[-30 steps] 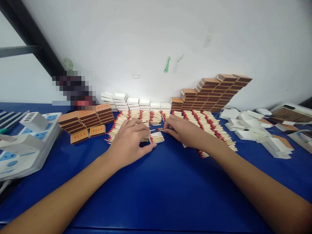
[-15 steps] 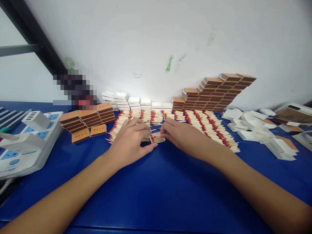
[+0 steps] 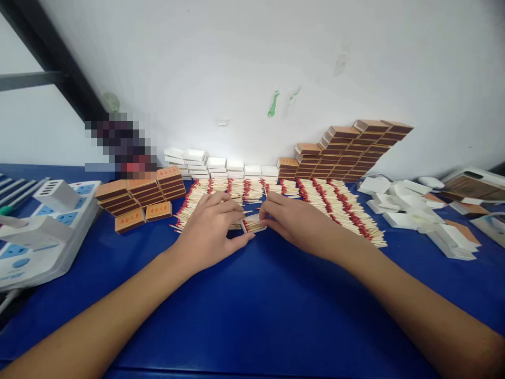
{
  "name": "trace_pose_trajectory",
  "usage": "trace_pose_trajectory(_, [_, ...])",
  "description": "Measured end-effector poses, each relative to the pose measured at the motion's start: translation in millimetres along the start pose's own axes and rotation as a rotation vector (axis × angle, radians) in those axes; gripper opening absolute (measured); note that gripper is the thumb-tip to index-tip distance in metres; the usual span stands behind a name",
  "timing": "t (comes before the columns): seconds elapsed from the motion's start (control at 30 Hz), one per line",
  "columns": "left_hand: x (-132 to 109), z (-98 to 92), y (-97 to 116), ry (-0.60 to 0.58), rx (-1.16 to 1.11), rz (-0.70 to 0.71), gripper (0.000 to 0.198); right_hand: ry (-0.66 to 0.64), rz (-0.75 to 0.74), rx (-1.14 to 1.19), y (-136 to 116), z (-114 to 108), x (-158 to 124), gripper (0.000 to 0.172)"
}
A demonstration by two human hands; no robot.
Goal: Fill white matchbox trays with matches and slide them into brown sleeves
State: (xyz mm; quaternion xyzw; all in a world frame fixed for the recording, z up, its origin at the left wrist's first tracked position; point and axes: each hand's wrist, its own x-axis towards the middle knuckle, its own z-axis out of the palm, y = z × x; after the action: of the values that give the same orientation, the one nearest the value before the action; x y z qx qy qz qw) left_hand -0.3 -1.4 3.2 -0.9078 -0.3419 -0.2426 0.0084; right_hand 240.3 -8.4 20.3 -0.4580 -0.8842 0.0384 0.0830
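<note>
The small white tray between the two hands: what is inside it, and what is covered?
Red-tipped matches lie inside the tray. Its floor beneath them cannot be seen, and the right hand covers part of its right end.

On the table, a tray is placed between the left hand and right hand, with matches laid in it. Behind and to both sides, match rows are spread. Along the wall, stacked trays are lined up left of stacked boxes. Far left, more boxes are piled beside a power strip; far right, loose trays are heaped.
</note>
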Motion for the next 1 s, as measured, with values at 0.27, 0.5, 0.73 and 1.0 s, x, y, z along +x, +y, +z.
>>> trace_pose_trajectory(0.27, [0.2,0.7,-0.8,0.018,-0.006,0.015,0.026,0.052,0.016,0.109,8.3,3.4,0.2,0.003])
trace_pose_trajectory(0.5, [-0.3,1.3,0.0,0.024,-0.013,0.004,0.026,0.020,0.031,0.162,7.9,4.0,-0.1,0.009])
trace_pose_trajectory(0.73, [0.4,0.6,-0.1,0.019,-0.013,0.008,0.027,-0.007,0.041,0.190,5.7,4.9,0.3,0.011])
trace_pose_trajectory(1.0, [0.6,0.6,-0.4,0.006,-0.005,-0.007,0.028,0.013,0.025,0.137,15.0,-0.4,-1.2,0.015])
